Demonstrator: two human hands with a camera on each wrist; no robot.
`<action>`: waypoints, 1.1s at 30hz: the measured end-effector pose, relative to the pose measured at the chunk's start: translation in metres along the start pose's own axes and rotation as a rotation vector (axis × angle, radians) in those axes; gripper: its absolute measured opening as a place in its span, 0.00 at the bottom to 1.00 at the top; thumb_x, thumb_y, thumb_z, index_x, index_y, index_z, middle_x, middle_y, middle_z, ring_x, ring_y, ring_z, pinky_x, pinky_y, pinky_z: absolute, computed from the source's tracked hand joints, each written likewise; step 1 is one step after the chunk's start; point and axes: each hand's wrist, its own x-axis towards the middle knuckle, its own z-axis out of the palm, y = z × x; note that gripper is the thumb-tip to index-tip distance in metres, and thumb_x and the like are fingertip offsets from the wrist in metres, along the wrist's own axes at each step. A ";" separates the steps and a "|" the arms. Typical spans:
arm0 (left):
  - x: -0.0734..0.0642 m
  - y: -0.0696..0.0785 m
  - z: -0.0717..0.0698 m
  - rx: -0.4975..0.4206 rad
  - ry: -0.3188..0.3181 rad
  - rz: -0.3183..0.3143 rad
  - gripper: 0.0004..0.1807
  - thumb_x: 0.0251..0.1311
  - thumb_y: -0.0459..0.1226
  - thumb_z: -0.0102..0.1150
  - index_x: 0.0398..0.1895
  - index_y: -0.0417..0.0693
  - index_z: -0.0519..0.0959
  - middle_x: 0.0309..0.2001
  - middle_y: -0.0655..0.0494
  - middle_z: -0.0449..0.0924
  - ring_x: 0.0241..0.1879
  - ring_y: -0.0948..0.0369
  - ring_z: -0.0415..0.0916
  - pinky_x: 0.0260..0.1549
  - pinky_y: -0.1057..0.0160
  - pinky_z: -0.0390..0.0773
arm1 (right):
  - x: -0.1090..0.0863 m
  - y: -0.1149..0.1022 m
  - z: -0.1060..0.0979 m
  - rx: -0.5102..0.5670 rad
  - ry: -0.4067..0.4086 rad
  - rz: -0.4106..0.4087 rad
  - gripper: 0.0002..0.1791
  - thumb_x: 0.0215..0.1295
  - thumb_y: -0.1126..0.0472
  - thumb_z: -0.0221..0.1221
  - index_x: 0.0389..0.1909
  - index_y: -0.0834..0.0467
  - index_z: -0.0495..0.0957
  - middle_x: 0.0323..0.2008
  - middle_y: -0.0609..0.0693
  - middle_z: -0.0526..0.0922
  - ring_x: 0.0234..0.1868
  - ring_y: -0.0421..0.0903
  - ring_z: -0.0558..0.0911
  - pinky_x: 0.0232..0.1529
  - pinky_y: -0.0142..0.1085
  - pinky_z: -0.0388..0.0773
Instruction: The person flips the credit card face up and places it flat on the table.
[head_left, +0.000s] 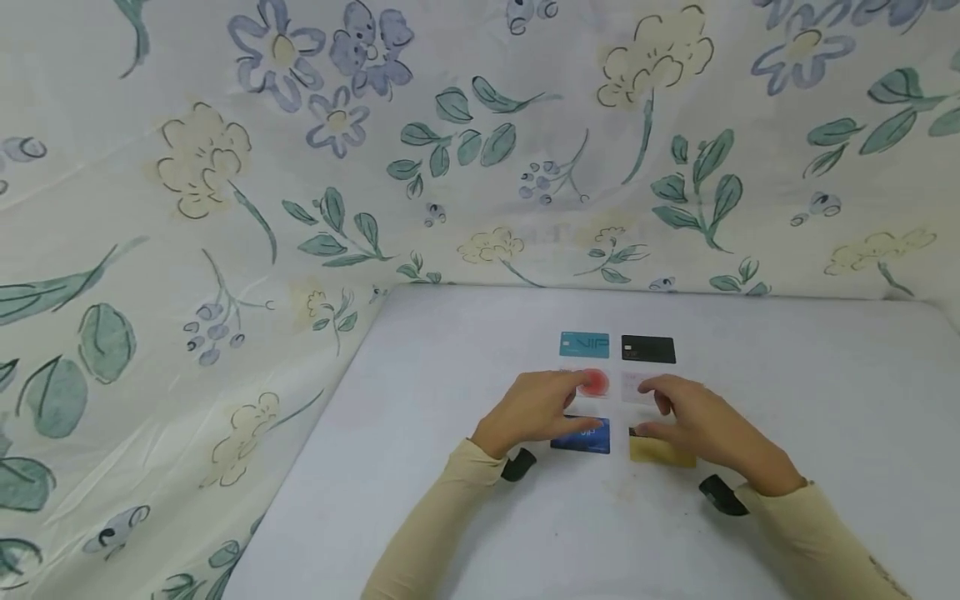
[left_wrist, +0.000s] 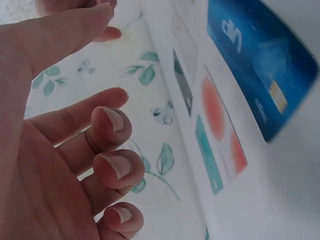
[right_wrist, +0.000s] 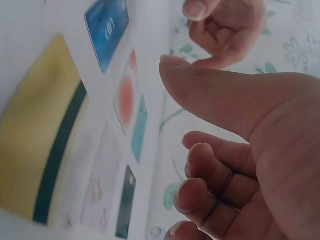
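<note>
My left hand [head_left: 534, 408] hovers over the left column of cards, thumb and index finger spread apart with nothing between them. Beneath it lie a blue VIP card [head_left: 585, 442] and a white card with a red circle [head_left: 598, 383], both partly covered in the head view. Over the right column hangs my right hand [head_left: 708, 421], its fingers loosely bent and holding nothing. Under that hand are a gold card with a dark stripe [right_wrist: 30, 150] and a pale, faintly patterned card [right_wrist: 100, 185]. Farther back, a teal VIP card [head_left: 576, 345] lies beside a black card [head_left: 648, 350].
The cards lie flat in two columns on a white table [head_left: 450, 358]. A floral cloth [head_left: 480, 192] rises behind the table and along its left side. A dark strap piece [head_left: 519, 465] shows at the left wrist, another dark piece [head_left: 723, 496] at the right.
</note>
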 end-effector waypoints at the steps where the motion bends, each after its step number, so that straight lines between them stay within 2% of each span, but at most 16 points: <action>1: 0.002 0.002 0.001 0.006 0.005 0.008 0.33 0.63 0.61 0.64 0.65 0.55 0.77 0.38 0.60 0.85 0.33 0.67 0.74 0.31 0.75 0.74 | -0.001 0.002 -0.002 0.002 0.005 -0.002 0.32 0.61 0.50 0.73 0.61 0.64 0.78 0.32 0.48 0.73 0.34 0.43 0.71 0.29 0.31 0.66; 5: 0.013 0.011 0.004 0.015 0.017 0.018 0.32 0.63 0.62 0.64 0.63 0.55 0.78 0.47 0.61 0.88 0.39 0.67 0.80 0.38 0.73 0.80 | -0.007 0.010 -0.013 0.013 0.023 -0.013 0.32 0.61 0.52 0.73 0.61 0.66 0.77 0.32 0.49 0.72 0.33 0.43 0.70 0.27 0.31 0.64; 8: 0.020 0.018 0.006 0.017 0.009 0.012 0.31 0.63 0.62 0.64 0.62 0.55 0.79 0.50 0.61 0.88 0.41 0.67 0.81 0.39 0.72 0.81 | -0.011 0.016 -0.017 0.024 0.024 0.000 0.33 0.61 0.52 0.73 0.61 0.66 0.77 0.32 0.49 0.72 0.33 0.43 0.70 0.27 0.31 0.65; 16: 0.026 0.031 0.013 0.028 -0.044 0.000 0.32 0.61 0.64 0.64 0.62 0.57 0.80 0.41 0.62 0.86 0.34 0.69 0.75 0.30 0.74 0.72 | -0.019 0.029 -0.007 0.064 -0.006 0.044 0.34 0.60 0.51 0.73 0.62 0.66 0.76 0.33 0.49 0.72 0.34 0.43 0.69 0.28 0.32 0.65; 21: 0.030 0.034 0.017 -0.010 -0.056 0.017 0.32 0.61 0.62 0.66 0.62 0.56 0.80 0.33 0.64 0.83 0.28 0.69 0.72 0.22 0.74 0.69 | -0.020 0.037 -0.001 0.072 -0.029 0.055 0.35 0.57 0.51 0.75 0.61 0.66 0.76 0.33 0.49 0.71 0.33 0.43 0.69 0.27 0.32 0.64; 28: 0.034 0.034 0.028 -0.008 -0.090 0.005 0.32 0.59 0.63 0.66 0.62 0.58 0.79 0.35 0.65 0.84 0.30 0.70 0.74 0.22 0.74 0.70 | -0.020 0.044 0.003 0.074 -0.091 0.070 0.37 0.54 0.49 0.77 0.59 0.66 0.76 0.34 0.49 0.72 0.35 0.44 0.70 0.30 0.32 0.65; 33: 0.034 0.033 0.032 -0.012 -0.090 0.001 0.32 0.59 0.62 0.68 0.61 0.58 0.80 0.38 0.65 0.84 0.34 0.69 0.74 0.26 0.74 0.71 | -0.021 0.047 0.001 0.044 -0.106 0.077 0.39 0.49 0.47 0.79 0.57 0.65 0.77 0.36 0.50 0.74 0.38 0.45 0.72 0.33 0.32 0.67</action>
